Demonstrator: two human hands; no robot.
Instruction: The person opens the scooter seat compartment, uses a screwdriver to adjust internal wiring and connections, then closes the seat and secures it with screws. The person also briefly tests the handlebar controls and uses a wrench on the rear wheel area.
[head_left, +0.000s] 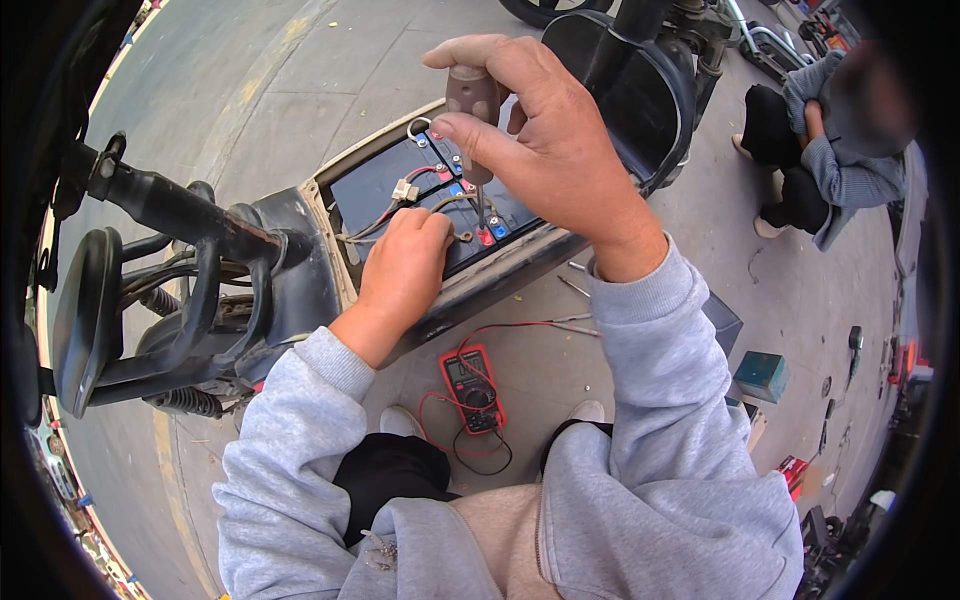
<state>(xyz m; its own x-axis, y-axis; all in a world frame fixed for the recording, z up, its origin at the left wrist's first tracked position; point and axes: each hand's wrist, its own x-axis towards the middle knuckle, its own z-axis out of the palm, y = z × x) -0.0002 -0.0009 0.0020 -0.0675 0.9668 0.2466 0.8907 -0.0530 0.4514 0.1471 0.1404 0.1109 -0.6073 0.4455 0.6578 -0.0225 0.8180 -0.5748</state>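
- A person's right hand (555, 150) has its fingers wrapped round a screwdriver (472, 100), held upright, tip at a red terminal (485, 238) on black batteries (375, 190) in the scooter's open compartment.
- The left hand (408, 252) has curled fingers beside wires (378, 222); from here I can't tell whether they grip anything.
- I'd judge a terminal screw is being worked; the next move calls for steady turning, shaft clear of neighbouring metal.
- A red multimeter (482, 400) lies on the ground, digits on its display; its lettering is tiny.
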